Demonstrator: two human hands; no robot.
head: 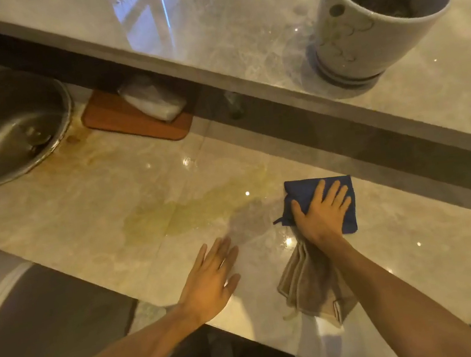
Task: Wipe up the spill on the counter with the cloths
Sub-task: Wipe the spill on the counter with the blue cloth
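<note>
A yellowish spill spreads over the pale marble counter, left of centre. To its right lies a folded blue cloth, and my right hand rests flat on top of it with fingers spread. A beige cloth lies folded under my right wrist, nearer the counter's front edge. My left hand hovers open and flat just below the spill, holding nothing.
A round steel sink sits at the left with brown stains beside it. A wooden board with a white sponge lies behind. A potted plant stands on the raised ledge at the back right.
</note>
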